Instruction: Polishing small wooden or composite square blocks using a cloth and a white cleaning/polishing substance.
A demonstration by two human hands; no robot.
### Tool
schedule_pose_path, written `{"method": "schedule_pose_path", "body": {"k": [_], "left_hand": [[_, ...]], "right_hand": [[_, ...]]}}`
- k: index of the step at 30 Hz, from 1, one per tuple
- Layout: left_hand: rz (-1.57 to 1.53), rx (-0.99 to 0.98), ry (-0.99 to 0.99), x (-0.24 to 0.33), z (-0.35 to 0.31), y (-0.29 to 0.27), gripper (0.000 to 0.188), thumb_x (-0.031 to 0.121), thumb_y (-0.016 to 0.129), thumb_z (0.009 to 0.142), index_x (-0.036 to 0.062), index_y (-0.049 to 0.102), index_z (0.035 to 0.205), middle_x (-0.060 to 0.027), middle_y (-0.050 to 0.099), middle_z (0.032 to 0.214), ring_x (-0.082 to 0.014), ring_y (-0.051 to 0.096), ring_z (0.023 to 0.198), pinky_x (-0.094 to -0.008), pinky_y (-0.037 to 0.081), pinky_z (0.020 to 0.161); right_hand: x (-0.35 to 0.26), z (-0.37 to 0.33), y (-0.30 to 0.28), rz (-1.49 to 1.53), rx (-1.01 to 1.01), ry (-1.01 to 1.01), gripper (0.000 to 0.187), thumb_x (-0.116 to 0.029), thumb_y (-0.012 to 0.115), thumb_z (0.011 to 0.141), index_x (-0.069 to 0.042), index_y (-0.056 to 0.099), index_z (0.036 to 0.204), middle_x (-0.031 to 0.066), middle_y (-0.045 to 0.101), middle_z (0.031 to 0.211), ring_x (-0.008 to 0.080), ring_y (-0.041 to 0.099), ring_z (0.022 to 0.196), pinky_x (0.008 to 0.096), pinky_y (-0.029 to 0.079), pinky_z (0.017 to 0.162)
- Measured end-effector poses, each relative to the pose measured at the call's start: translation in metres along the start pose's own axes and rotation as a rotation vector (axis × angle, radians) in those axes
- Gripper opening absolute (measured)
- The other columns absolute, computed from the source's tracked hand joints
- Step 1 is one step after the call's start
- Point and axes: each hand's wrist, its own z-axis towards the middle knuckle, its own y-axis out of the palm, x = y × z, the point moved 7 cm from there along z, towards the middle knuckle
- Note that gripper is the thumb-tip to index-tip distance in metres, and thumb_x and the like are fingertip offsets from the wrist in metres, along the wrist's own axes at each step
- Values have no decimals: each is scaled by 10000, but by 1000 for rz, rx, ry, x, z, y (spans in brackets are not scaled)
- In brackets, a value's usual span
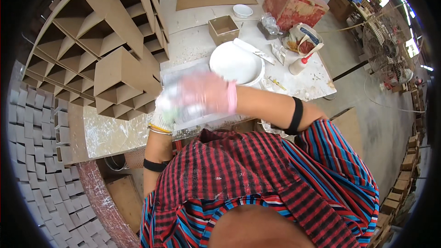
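My right hand [204,94], in a pink glove, is smeared by motion over the near part of the white worktable, left of a round white basin [225,62]. Just below and left of it is my left hand [164,112], in a white knitted glove, its fingers hidden or blurred. Something whitish with a hint of green is between or under the hands, too smeared to make out. Beneath them lies a pale flat sheet or board [197,120]. The basin holds white paste, and a long white flat scraper [254,51] lies across its rim.
Brown board boxes with open compartments [121,73] are stacked at left. A small open box [223,30], a white bowl [242,11], a red-capped bottle [298,65] and a bag [303,39] stand on the table [193,41]. A fan [381,39] is at right.
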Motion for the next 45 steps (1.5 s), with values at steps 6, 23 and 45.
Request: {"method": "schedule_pose_path", "body": {"k": [6, 23, 45], "left_hand": [[88, 55, -95, 80, -32, 47, 356, 249, 471, 913, 45, 504, 1203, -95, 572, 1166, -228, 565, 1034, -336, 461, 884], [-675, 183, 116, 28, 6, 16, 391, 304, 395, 934, 14, 517, 1167, -144, 573, 1122, -276, 584, 982, -400, 508, 828], [536, -1, 522, 68, -5, 43, 406, 323, 466, 906, 45, 477, 1201, -105, 547, 1144, -218, 557, 1029, -358, 486, 867]], "right_hand": [[115, -29, -30, 1381, 655, 906, 381, -348, 531, 895, -77, 544, 1163, 61, 585, 1135, 108, 553, 983, 242, 464, 783], [76, -35, -18, 1539, 631, 764, 475, -360, 511, 904, -92, 444, 1290, 35, 580, 1134, 75, 552, 942, 231, 452, 734], [11, 3, -32, 199, 86, -73, 413, -242, 594, 812, -238, 529, 1219, 64, 550, 1118, 255, 547, 1022, 368, 468, 846]]}}
